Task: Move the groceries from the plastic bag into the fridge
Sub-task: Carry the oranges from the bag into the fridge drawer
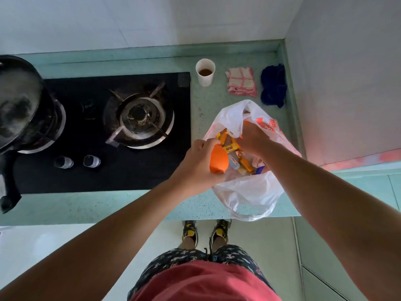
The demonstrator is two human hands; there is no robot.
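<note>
Unloading step: left hand (198, 165) curls round a smooth orange rounded item (218, 162) at the mouth of the thin white plastic bag (249, 192) on the speckled green counter (130, 206); right hand (253, 139) dips inside, grip hidden; next, probably, lift item clear toward the unseen fridge.

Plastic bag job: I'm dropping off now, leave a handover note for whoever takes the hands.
Left hand: curled round the orange item at the plastic bag mouth.
Right hand: inside the bag mouth; fingers hidden, grip unclear.
Bag sits open on the counter right of the stove, yellow wrapped packets inside.
Done: nothing visibly out yet.
Left: lift everything out, carry it to the fridge, not in view.
</note>
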